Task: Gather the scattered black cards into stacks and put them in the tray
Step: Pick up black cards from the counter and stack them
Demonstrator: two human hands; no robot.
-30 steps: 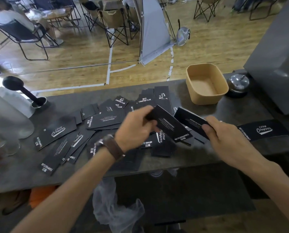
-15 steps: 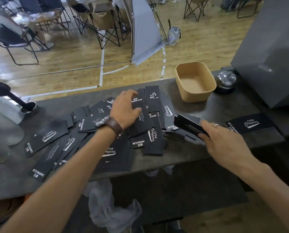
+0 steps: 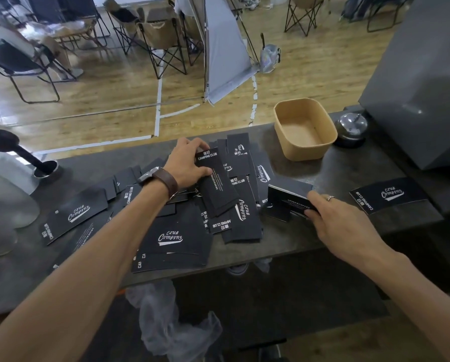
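Left hand (image 3: 186,163): fingers and thumb pinch the far end of one long matte black card (image 3: 216,182) atop the pile.
Right hand (image 3: 336,220): clamped on a thin, squared stack (image 3: 287,197) near the desk's front edge.
Loose cards (image 3: 171,237): flat printed rectangles, overlapping across the dark stone-like desk (image 3: 349,168).
Tray (image 3: 305,128): tan, rounded-corner, fibrous, at the far right edge.
Lone card (image 3: 387,195): right end, apart.
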